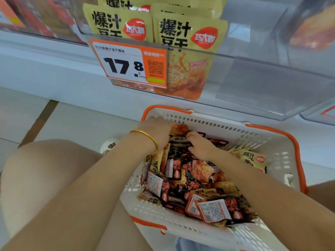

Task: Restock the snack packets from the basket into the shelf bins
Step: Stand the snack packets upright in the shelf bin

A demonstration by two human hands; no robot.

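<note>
A white basket (272, 142) with orange handles sits on the floor, filled with several small snack packets (195, 180), black-red and yellow. Both my hands reach into its far end. My left hand (155, 130), with a gold bangle on the wrist, curls its fingers down over packets at the back left. My right hand (201, 144) grips dark packets beside it. Above hangs a clear shelf bin (253, 73) holding upright yellow packets (188, 37) behind an orange price tag (130, 64).
My bent knee (45, 169) is at the left, close to the basket. The white shelf base (54, 69) runs behind the basket. More clear bins with red packets sit at the upper left (36, 17) and upper right (311, 24). Tiled floor (27, 115) lies left.
</note>
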